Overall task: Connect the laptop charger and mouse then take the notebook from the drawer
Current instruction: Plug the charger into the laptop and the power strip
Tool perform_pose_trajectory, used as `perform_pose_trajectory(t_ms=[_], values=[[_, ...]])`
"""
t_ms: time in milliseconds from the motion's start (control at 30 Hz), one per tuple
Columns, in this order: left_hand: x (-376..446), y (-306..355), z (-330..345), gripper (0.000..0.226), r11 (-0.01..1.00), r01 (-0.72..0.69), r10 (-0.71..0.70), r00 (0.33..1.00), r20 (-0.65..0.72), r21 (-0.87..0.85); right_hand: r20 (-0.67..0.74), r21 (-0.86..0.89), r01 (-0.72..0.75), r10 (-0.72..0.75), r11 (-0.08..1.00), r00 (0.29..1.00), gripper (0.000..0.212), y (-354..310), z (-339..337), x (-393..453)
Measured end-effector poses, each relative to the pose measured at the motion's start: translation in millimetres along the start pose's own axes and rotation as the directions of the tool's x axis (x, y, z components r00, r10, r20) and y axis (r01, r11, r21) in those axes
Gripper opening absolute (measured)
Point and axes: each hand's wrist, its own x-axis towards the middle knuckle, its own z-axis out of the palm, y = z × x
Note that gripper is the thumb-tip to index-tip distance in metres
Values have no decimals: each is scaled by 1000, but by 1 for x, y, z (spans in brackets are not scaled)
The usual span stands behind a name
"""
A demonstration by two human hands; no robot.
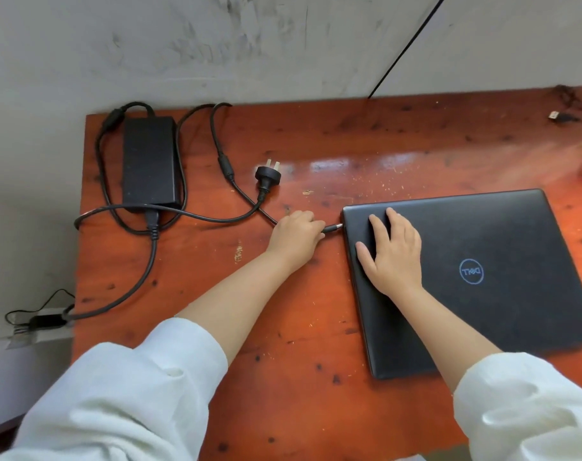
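left hand [296, 232] pinching charger plug [333, 227] (at laptop [482, 281])

The left hand [296, 236] reaches forward, fingers pinched shut around a plug [332, 227] — forearm bare, sleeve [170, 361] pushed up. The right hand [392, 251] lies flat, palm down, fingers spread — its arm extended too.

A reddish wooden desk [316, 327], scuffed and speckled with dark spots, stands against a grey smudged wall [216, 44]. On the floor at lower left lies a power strip [40, 322] with a plug in it. A thin black cable [406, 48] slants down the wall behind the desk.
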Motion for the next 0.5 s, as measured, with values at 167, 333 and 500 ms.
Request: perform_pose_trajectory(t_ms=[167, 333, 500], values=[[2, 3, -2, 27, 999, -41, 41, 999, 1, 8, -17, 17, 4, -4, 1000, 1000, 56, 1, -1, 0], [8, 7, -13, 27, 989, -120, 116, 991, 61, 82, -18, 13, 17, -17, 1000, 1000, 53, 0, -1, 0], [12, 11, -16, 28, 984, -119, 107, 990, 95, 131, -23, -4, 40, -40, 999, 999, 57, 1, -2, 0]])
